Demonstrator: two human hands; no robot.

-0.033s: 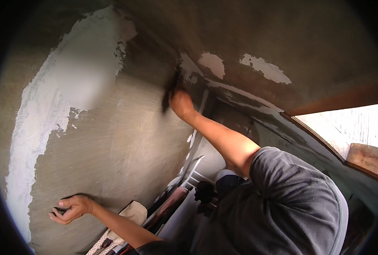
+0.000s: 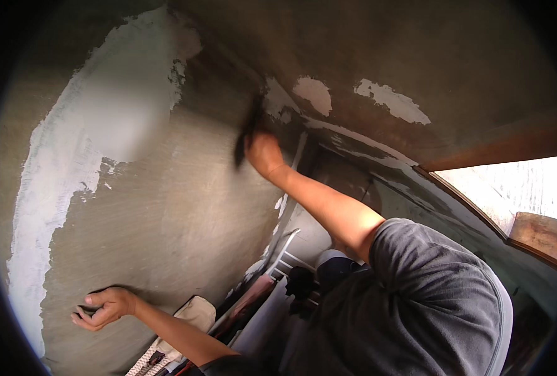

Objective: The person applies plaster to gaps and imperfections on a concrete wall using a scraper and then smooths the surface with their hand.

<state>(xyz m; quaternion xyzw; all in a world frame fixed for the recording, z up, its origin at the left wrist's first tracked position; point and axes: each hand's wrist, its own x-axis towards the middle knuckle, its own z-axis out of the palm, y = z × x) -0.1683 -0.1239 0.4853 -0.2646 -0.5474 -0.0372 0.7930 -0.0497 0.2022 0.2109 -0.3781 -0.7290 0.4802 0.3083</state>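
My right hand (image 2: 263, 153) is raised to the grey plastered wall (image 2: 197, 182), its fingers closed. A narrow dark shape (image 2: 248, 128) runs along the wall beside the knuckles; whether it is a flat tool seen edge-on or shadow, I cannot make out. Lower left, my left hand (image 2: 106, 307) is close to the same wall, fingers loosely curled and thumb apart, with nothing visible in it. A large white filler patch (image 2: 53, 182) spreads over the wall's left side. Smaller white patches (image 2: 391, 100) mark the sloping surface above and right of my right hand.
Below my arms stand a beige cloth bag (image 2: 197, 312) with a rope, a white metal rack (image 2: 284, 255) and several leaning, cloth-like items. A bright window opening (image 2: 504, 188) with a wooden frame lies at right. The wall corner (image 2: 300, 147) runs down past my right forearm.
My right hand has shifted slightly left along the wall, and the dark shape beside it has moved too. My left hand stays almost where it was.
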